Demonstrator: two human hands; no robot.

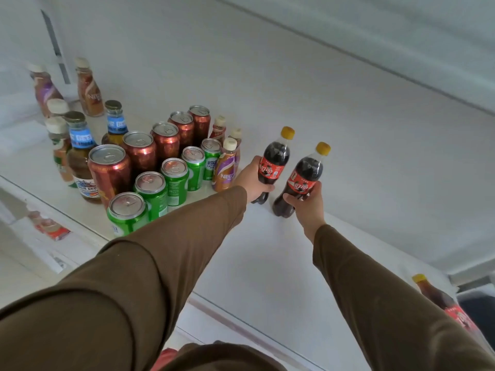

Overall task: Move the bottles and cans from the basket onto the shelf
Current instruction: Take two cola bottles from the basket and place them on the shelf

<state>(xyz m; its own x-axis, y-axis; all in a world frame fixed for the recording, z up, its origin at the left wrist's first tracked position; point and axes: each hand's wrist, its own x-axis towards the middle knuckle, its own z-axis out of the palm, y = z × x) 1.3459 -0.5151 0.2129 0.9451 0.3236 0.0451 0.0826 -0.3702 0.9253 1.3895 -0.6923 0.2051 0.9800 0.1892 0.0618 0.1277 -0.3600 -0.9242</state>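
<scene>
Cola bottles, two, dark liquid, red labels, yellow caps — both on the white shelf (348, 124), just right of the stocked drinks. Left cola bottle (273, 167): held low on the body by the left hand (253, 180), fingers wrapped around the label and waist, grip closed on it; base at the shelf surface, though contact cannot be told. Right cola bottle (301, 183): held by the right hand (305, 203), fingers curled around the lower label, grip closed on it; base at or on the shelf. Long axes near upright, caps pointing up and leaning slightly to the right and away from the camera; the two bottles stand side by side, close but apart.

Arms: both in brown sleeves (174, 250), stretched forward and nearly straight, the left crossing in front of the green cans.

Other stock on the shelf, left portion, all upright:
- green cans (171, 180), a diagonal row at the front
- red-brown cans (139, 153), a diagonal row behind them
- coffee drink bottles (226, 167), white caps, just left of the left hand
- beer bottles (80, 156), blue neck labels
- further white-capped bottles (88, 87) at the far left

Lower right edge — another cola bottle (439, 298), blurred, below the shelf.
</scene>
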